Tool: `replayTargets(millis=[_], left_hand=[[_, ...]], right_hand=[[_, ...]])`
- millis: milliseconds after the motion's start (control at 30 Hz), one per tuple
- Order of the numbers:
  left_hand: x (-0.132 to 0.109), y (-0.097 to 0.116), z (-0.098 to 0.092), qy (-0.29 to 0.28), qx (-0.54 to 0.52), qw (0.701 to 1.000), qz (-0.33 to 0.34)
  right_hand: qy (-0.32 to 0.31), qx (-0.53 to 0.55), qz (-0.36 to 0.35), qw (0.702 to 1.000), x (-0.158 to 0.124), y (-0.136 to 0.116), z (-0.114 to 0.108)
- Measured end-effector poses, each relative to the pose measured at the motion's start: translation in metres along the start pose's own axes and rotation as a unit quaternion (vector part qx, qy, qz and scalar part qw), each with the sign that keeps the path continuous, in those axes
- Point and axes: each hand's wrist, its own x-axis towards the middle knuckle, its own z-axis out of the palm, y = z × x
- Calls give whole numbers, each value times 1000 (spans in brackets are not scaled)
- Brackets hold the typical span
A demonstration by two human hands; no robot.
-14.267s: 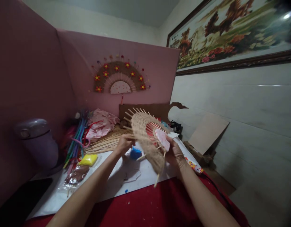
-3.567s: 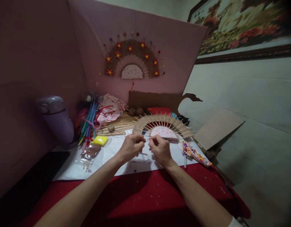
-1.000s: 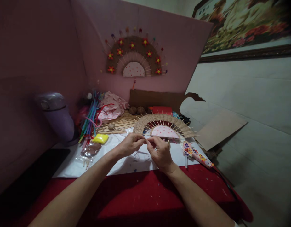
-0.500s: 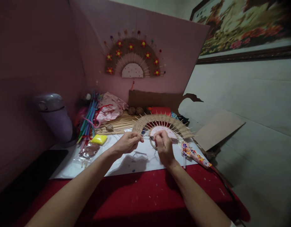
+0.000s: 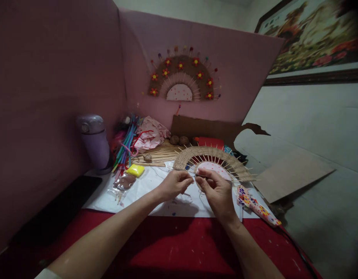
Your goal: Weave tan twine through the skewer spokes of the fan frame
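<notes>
The thin strand (image 5: 194, 178) looks like jute twine, though it is too fine to tell surely. It is held between the two hands, low above the white paper sheet (image 5: 132, 193) and just in front of the half-round woven fan (image 5: 210, 155). The left hand (image 5: 174, 185) has thumb and forefinger closed on one part of it. The right hand (image 5: 218, 192) pinches the other part in the same way, with its remaining fingers curled in.

In my judgement, such fine work goes well when the two pinches are close together and the strand is tight, so that it neither slips nor catches on the skewer tips of the fan. The flowered glue gun (image 5: 256, 205) lies near the right wrist, and I would mind its nozzle. All of this rests on the red worktop (image 5: 181, 248).
</notes>
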Motion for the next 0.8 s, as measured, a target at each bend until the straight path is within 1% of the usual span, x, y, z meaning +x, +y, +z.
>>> replayTargets(millis=[33,100,133,167,233,300,333,400,500,567,633,700,767,800], left_hand=[[0,0,-1,14,10,1000,12],[1,0,-5,27,44,998,39],[3,-1,-9,29,63,996,48],[4,-3,-14,33,81,995,52],[9,-10,-27,57,113,991,43],[13,-19,-43,97,165,981,40],[15,-24,-51,108,196,974,40],[17,-35,-67,144,262,954,23],[15,-47,-87,197,363,910,-23],[12,-51,-97,232,399,886,-52],[10,-53,-104,258,413,871,-68],[9,-52,-108,284,407,866,-68],[9,-50,-110,310,380,870,-45],[10,-47,-108,320,361,876,-25]], right_hand=[[-6,-47,-3,999,2,4,1],[-50,-110,2,993,5,11,1],[-57,-129,5,990,6,12,1],[-47,-141,7,989,7,14,0],[3,-160,9,987,10,14,-2],[45,-179,16,983,13,15,-6],[64,-193,22,979,15,16,-7],[104,-223,37,968,19,19,-10],[175,-260,55,948,25,24,-16],[230,-270,57,933,28,26,-21],[270,-261,55,925,30,28,-24],[273,-251,54,927,31,31,-25],[244,-268,37,932,30,32,-23],[226,-280,16,933,28,32,-20]])
